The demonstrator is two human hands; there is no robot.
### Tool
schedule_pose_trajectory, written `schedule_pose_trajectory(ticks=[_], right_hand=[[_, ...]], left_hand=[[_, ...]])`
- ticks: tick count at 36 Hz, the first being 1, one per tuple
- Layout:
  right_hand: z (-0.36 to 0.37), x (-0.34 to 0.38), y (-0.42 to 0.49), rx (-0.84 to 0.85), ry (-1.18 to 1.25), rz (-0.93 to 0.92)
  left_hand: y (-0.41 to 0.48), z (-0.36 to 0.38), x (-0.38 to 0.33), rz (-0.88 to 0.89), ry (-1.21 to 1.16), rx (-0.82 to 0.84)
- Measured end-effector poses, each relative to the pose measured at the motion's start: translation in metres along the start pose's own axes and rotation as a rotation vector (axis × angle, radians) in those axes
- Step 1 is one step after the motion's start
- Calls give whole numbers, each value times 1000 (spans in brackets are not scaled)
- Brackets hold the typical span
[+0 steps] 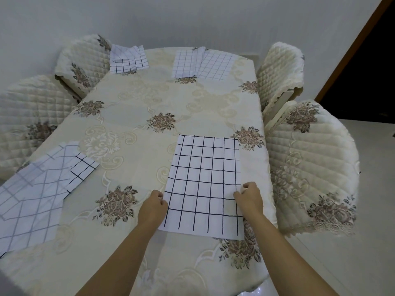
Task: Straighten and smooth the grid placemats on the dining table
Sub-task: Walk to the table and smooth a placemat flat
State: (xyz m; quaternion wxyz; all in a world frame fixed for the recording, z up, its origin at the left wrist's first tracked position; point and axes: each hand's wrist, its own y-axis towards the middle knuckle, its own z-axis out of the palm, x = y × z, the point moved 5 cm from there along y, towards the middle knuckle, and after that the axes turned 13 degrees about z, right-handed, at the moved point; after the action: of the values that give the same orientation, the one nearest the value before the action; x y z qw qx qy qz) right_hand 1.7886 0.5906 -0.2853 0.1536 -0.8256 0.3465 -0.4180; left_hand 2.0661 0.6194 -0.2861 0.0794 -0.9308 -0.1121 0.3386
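Observation:
A white placemat with a black grid [205, 184] lies flat on the near right part of the dining table [136, 116]. My left hand [152, 207] pinches its left edge with curled fingers. My right hand [249, 198] pinches its right edge the same way. A second placemat [38, 193] lies crumpled and folded over at the near left. A third placemat [128, 59] sits folded at the far left. A fourth placemat [203, 64] lies creased at the far right.
A cream tablecloth with brown flower prints covers the table. Quilted chairs stand on both sides: two chairs on the left [27, 116] and two chairs on the right [310, 167]. A white wall runs behind, and a dark doorway [367, 71] opens at the far right.

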Motion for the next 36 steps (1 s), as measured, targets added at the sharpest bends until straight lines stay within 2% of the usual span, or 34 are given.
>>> schedule_pose_trajectory(ticks=[3, 5, 7, 9, 12, 15, 17, 20, 27, 36], right_hand=[[4, -2, -5, -34, -37, -3], [3, -2, -11, -142, -118, -43], [6, 5, -19, -337, -245, -234], [16, 12, -27, -424, -298, -412], [46, 22, -47, -378, -364, -588], [85, 25, -65, -237, -479, -673], [108, 22, -72, -152, -566, -657], [127, 10, -77, -117, -696, -657], [112, -13, -66, -146, -702, -636], [47, -46, -22, -258, -615, -354]], left_hand=[[-2, 0, 2, 13, 25, 4], [-2, -2, 3, 36, 106, -15], [-1, -7, 0, 127, 276, -97], [0, -4, -5, 291, 452, -156], [-1, 13, -14, 466, 573, -111], [-4, 33, -26, 610, 670, 6], [-4, 46, -29, 650, 696, 122], [-8, 59, -23, 660, 668, 210], [-4, 47, -5, 606, 554, 181], [16, 33, 13, 578, 524, 116]])
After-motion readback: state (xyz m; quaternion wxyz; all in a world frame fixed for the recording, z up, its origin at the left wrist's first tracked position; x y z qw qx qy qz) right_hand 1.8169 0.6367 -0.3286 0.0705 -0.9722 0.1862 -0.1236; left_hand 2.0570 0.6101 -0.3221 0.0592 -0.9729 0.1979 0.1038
